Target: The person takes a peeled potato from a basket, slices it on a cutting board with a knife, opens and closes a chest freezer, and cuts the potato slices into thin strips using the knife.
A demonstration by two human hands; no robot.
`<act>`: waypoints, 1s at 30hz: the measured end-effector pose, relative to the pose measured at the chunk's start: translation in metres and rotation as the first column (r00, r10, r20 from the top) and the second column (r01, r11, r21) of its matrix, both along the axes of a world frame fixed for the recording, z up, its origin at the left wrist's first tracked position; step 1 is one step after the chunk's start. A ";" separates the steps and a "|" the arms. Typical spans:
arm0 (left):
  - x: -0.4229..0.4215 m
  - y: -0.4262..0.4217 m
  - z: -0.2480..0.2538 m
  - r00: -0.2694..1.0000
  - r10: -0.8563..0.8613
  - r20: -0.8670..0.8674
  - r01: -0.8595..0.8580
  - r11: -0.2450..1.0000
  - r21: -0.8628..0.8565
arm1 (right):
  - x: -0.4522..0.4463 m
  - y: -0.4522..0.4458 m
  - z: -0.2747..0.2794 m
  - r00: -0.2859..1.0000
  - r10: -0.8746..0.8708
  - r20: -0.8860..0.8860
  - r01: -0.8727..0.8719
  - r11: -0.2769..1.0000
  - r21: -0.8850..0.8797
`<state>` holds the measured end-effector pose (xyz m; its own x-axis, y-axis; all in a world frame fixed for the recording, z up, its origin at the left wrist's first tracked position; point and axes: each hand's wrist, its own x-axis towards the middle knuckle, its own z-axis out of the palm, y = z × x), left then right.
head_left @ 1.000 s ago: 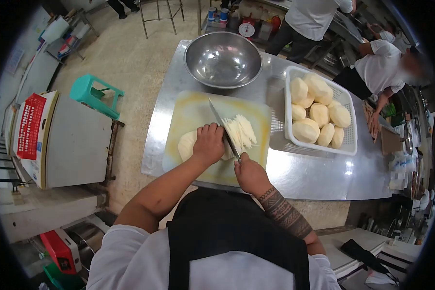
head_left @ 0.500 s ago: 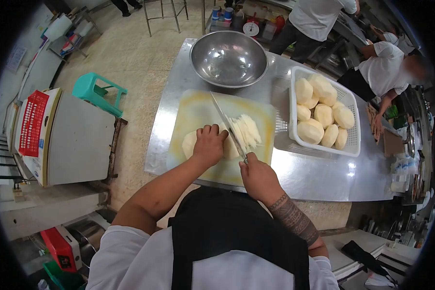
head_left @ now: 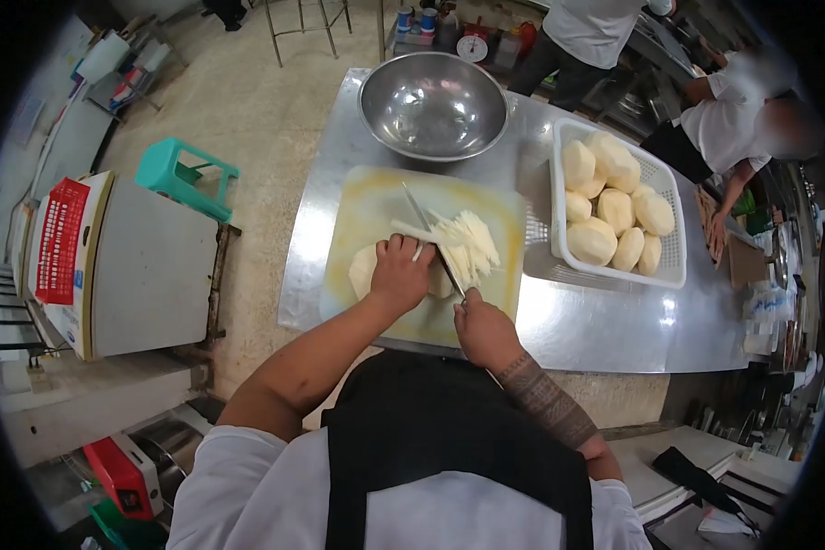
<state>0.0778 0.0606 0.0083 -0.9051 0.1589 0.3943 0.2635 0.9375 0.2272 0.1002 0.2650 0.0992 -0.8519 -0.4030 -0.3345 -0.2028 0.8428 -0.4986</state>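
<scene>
My right hand (head_left: 486,330) is wrapped round the handle of a knife (head_left: 437,243), whose blade points up and away to the left over the cutting board (head_left: 357,206). My left hand (head_left: 401,275) presses with curled fingers on pale peeled vegetable pieces, just left of the blade. A rounded pale piece (head_left: 362,272) shows left of that hand. Thin cut strips (head_left: 472,246) lie heaped right of the knife, and a few lie across the blade near my left fingertips. Part of what my left hand holds is hidden under it.
A metal bowl (head_left: 434,108) stands behind the board on the steel table (head_left: 577,330). To the right, a white basket (head_left: 680,247) holds several peeled vegetables. Two people (head_left: 720,128) (head_left: 587,37) are beyond the table. A green stool (head_left: 185,179) stands at the left.
The knife has stayed beside my left hand while the strips right of it have spread. Some strips now lie over the blade by my left fingers. The view has shifted slightly.
</scene>
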 end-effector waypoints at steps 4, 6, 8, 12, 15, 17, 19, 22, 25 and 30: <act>-0.003 -0.002 0.003 1.000 -0.021 -0.018 0.022 1.000 0.016 | -0.003 0.008 -0.014 1.000 -0.022 -0.016 0.022 0.999 -0.037; -0.004 -0.004 0.000 1.000 -0.028 -0.001 0.028 1.000 0.014 | -0.008 0.014 -0.015 0.999 -0.046 -0.008 0.045 0.995 -0.088; -0.002 -0.007 -0.002 0.998 -0.057 0.012 0.057 0.998 0.032 | -0.012 0.024 -0.019 0.999 -0.052 0.002 0.051 0.990 -0.135; 0.000 -0.007 0.064 0.974 -0.180 0.136 0.144 0.961 0.238 | -0.008 0.031 0.003 0.998 -0.061 0.033 0.066 0.981 -0.180; -0.007 -0.002 0.122 0.865 -0.281 0.415 0.003 0.830 0.558 | 0.000 0.037 0.011 0.996 -0.057 0.073 0.064 0.992 -0.108; -0.025 0.003 0.131 0.720 -0.417 0.555 -0.153 0.684 0.713 | 0.004 0.041 -0.004 0.998 -0.055 0.038 0.060 0.989 -0.138; -0.052 0.006 0.130 0.548 -0.586 0.597 -0.302 0.527 0.794 | 0.007 0.041 -0.011 0.998 -0.050 0.024 0.052 0.988 -0.145; -0.081 0.003 0.135 0.280 -0.584 0.762 -0.483 0.601 0.637 | 0.012 0.036 -0.011 0.999 -0.035 0.021 0.037 0.992 -0.117; -0.084 -0.012 0.138 0.629 -0.294 0.720 -0.324 0.742 0.586 | 0.014 0.037 -0.011 0.999 -0.035 -0.016 0.033 0.994 -0.103; -0.053 -0.034 0.107 0.907 -0.077 0.415 -0.032 0.968 0.249 | 0.014 0.039 -0.014 0.999 -0.044 -0.012 0.042 0.991 -0.127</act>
<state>0.0248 0.0268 0.1154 -0.9916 0.1288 0.0092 0.1132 0.8327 0.5420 0.1139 0.3040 0.0856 -0.8738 -0.4043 -0.2701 -0.1761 0.7808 -0.5994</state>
